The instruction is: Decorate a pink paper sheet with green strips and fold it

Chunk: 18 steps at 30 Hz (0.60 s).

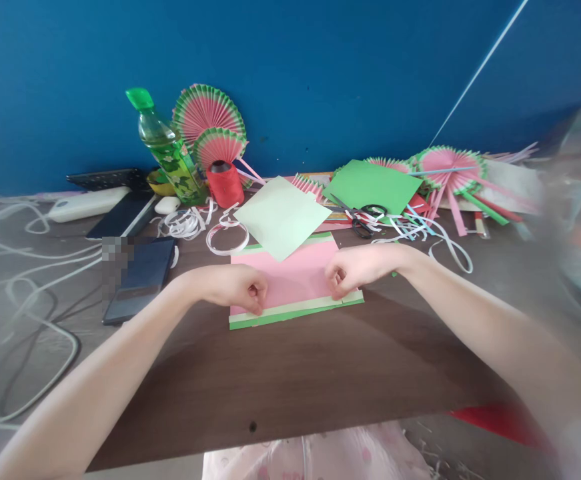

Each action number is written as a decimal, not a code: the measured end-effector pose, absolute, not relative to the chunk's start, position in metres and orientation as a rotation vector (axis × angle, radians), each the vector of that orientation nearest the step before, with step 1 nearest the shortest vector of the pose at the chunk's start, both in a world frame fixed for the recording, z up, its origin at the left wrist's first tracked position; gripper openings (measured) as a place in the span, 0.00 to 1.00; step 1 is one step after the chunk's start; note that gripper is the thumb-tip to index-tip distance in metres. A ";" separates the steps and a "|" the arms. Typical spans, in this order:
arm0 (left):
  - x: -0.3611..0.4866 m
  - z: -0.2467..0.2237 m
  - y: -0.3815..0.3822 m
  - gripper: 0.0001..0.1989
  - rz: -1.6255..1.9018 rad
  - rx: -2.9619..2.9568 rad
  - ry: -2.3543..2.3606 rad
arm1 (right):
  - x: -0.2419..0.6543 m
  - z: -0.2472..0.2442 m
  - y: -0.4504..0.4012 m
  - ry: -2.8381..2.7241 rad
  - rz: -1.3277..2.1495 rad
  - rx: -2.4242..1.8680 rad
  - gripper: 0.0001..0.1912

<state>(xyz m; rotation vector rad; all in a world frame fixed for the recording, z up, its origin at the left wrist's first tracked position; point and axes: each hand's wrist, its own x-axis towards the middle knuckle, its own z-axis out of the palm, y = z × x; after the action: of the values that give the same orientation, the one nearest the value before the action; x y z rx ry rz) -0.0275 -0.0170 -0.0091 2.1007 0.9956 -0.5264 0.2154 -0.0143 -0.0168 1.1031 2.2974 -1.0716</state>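
Note:
A pink paper sheet (297, 277) lies flat on the dark table, bordered by pale green and darker green along its near and far edges. My left hand (243, 290) is curled, with its fingertips down at the pale green strip (295, 307) on the near edge, left of centre. At the right end of that same strip, my right hand (347, 270) is also curled with its fingertips on the paper. The near green edge (275, 319) slants slightly out from beneath the strip. A pale green square sheet (283, 217) overlaps the pink sheet's far side.
Behind stand a green-capped bottle (167, 150), pleated paper fans (207, 113) and a red thread spool (225, 185). A tape roll (227, 238) lies left of the pale square. Scissors (363, 223) rest by a green sheet (375, 187). A dark phone (143, 277) and cables lie left.

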 end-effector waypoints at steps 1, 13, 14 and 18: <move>-0.027 -0.009 -0.017 0.05 -0.525 2.101 0.999 | 0.216 -0.017 -0.014 2.298 -1.071 1.102 0.12; -0.026 -0.009 -0.022 0.05 -0.538 2.161 1.032 | 0.214 -0.016 -0.015 2.294 -1.060 1.105 0.11; -0.026 -0.009 -0.023 0.05 -0.542 2.168 1.040 | 0.213 -0.015 -0.015 2.291 -1.062 1.105 0.11; -0.027 -0.009 -0.025 0.05 -0.542 2.170 1.077 | 0.213 -0.015 -0.016 2.293 -1.077 1.098 0.10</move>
<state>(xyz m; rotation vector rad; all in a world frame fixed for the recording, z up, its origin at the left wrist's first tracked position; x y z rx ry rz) -0.0275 -0.0253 -0.0092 2.1701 1.0772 -0.5417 0.2132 -0.0155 -0.0151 1.0981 2.2927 -1.0766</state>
